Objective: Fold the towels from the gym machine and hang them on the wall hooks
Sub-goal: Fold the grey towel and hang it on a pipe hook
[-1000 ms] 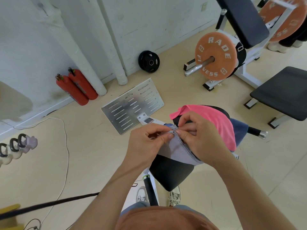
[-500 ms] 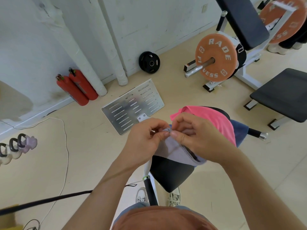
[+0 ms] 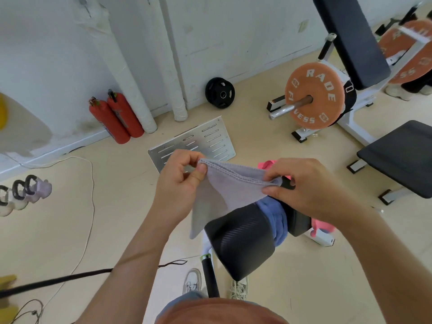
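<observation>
The person stands over the gym machine with both hands raised in front of the chest, a grey towel strung between them. The left hand pinches 1 corner of the stitched hem between thumb and forefinger, the other fingers curled in. The right hand pinches the far end of the same hem, where the cloth is bunched against its thumb and fingertips. The hem runs fairly taut from hand to hand, sloping down toward the right one. The rest of the cloth hangs below the left hand in a loose point.

Just beneath the hands is the machine's black pad. A blue towel is draped over it under the right hand. A pink towel shows below the right wrist, and another bit of it peeks out beyond the knuckles.

Beyond the left hand a slotted metal plate lies on the floor. Farther off, 2 red fire extinguishers lean at the wall. A black weight disc rests against the wall beyond both hands. Past the right hand an orange weight plate sits on a bar, and a black bench stands out to the right. Well out to the left of the left arm is a row of kettlebells.
</observation>
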Demonstrator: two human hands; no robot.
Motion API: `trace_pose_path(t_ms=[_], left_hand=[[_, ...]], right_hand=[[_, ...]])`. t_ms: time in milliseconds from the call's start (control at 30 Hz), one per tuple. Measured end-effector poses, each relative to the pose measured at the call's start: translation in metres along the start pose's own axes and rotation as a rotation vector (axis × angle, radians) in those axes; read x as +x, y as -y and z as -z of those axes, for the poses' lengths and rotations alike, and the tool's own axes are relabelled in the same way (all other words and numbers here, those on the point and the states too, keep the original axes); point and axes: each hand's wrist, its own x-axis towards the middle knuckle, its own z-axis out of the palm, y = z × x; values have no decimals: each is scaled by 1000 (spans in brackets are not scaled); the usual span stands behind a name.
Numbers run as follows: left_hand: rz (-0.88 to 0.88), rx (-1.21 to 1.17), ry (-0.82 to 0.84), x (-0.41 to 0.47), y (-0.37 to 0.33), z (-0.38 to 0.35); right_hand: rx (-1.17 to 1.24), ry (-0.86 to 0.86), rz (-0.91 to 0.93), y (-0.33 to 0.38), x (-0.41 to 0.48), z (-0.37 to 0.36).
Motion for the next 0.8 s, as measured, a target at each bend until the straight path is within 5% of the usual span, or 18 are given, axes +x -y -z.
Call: trace_pose_path(t_ms=[133, 267, 367, 534, 667, 801], left_hand=[[10, -98, -21, 7, 6, 20], [-17, -91, -114, 18, 8, 32], [51, 16, -162, 34, 30, 29], [247, 18, -257, 60, 67, 16], [137, 33, -352, 74, 49, 30], [37, 101, -196, 52, 47, 28]], right_hand=[[371, -36, -77, 18, 23, 4], [809, 219, -199, 36, 52, 14], [613, 348, -266, 37, 84, 7], [47, 235, -132, 27, 140, -23], [38, -19, -46, 24, 157, -17], [102, -59, -39, 9, 132, -16]])
